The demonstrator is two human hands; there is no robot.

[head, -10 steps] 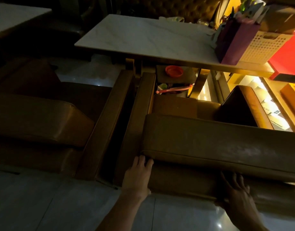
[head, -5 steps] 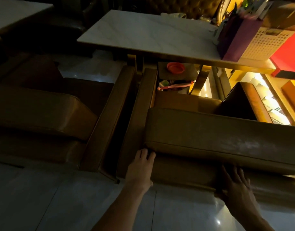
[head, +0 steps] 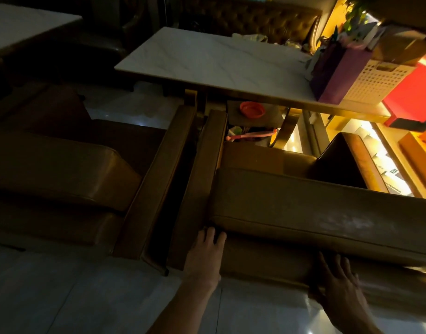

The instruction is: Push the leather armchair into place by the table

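Observation:
A brown leather armchair (head: 310,210) stands with its back toward me, its front under the edge of the white marble table (head: 214,61). My left hand (head: 204,256) lies flat against the chair's back near its left corner, fingers spread, just below the back cushion. My right hand (head: 342,288) presses flat on the lower back panel further right, fingers apart. Neither hand wraps around anything. The scene is dim.
A second brown armchair (head: 69,179) stands close on the left, with a narrow dark gap between the two. A purple bag (head: 334,73), a white basket (head: 375,83) and a red box (head: 414,100) sit at the table's right end. An orange bowl (head: 252,109) rests under the table.
The armchair has slid forward toward the table with both hands still flat on its back. My view has moved closer and tilted up a little.

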